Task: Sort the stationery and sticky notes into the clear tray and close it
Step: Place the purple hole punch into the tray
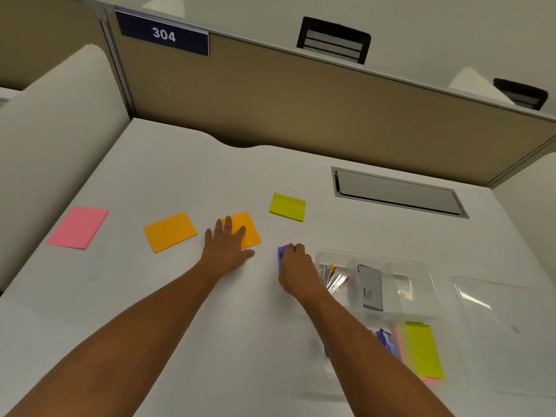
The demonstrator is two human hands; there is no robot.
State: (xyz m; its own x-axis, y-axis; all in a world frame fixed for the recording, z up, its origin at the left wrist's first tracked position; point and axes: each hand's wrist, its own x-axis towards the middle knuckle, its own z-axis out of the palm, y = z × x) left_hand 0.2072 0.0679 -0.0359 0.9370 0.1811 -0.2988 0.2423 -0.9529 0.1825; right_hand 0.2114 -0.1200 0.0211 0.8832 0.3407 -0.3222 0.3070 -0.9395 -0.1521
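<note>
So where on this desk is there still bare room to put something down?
Bare: the desk behind the sticky pads up to the partition, and the near stretch beside the left forearm. Crowded: the clear tray and around both hands.

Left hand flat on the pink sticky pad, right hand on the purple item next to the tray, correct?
Not quite. In the head view the left hand lies on an orange sticky pad; the pink sticky pad sits untouched far left. The right hand is indeed on the purple item beside the clear tray.
</note>
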